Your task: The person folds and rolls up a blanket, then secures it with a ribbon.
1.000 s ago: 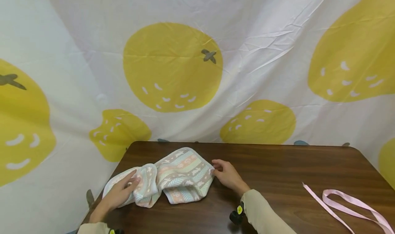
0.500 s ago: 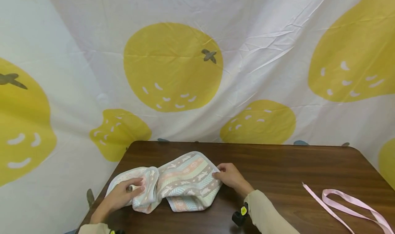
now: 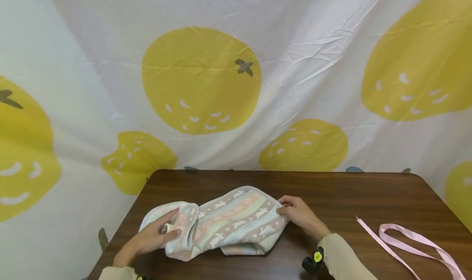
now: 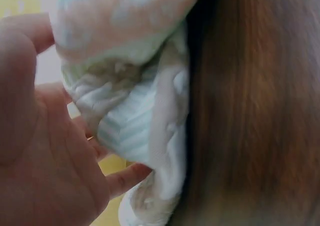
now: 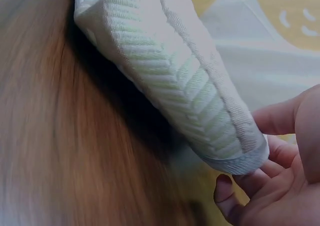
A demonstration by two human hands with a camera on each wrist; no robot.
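A quilted cloth [image 3: 241, 220] with a grey, peach, green and pale blue pattern and white animal shapes stretches between both hands over the table. Its left part is folded over and bunched, and here my left hand [image 3: 149, 235] grips it between thumb and fingers. At the far right edge my right hand [image 3: 304, 218] pinches the bound rim. In the left wrist view, the bunched cloth [image 4: 125, 105] hangs against the fingers. The right wrist view has the cloth's hem [image 5: 237, 161] between thumb and fingers. Its underside is partly hidden.
A pink ribbon [image 3: 413, 242] lies in loose loops on the right of the brown wooden table [image 3: 332, 190]. Behind and to the left hangs a white curtain [image 3: 295, 87] printed with large yellow fruits.
The right hand has closed on the cloth's right edge and drawn it rightward. The left hand has shifted right too, with the bunched end. The striped part is pulled out longer and flatter.
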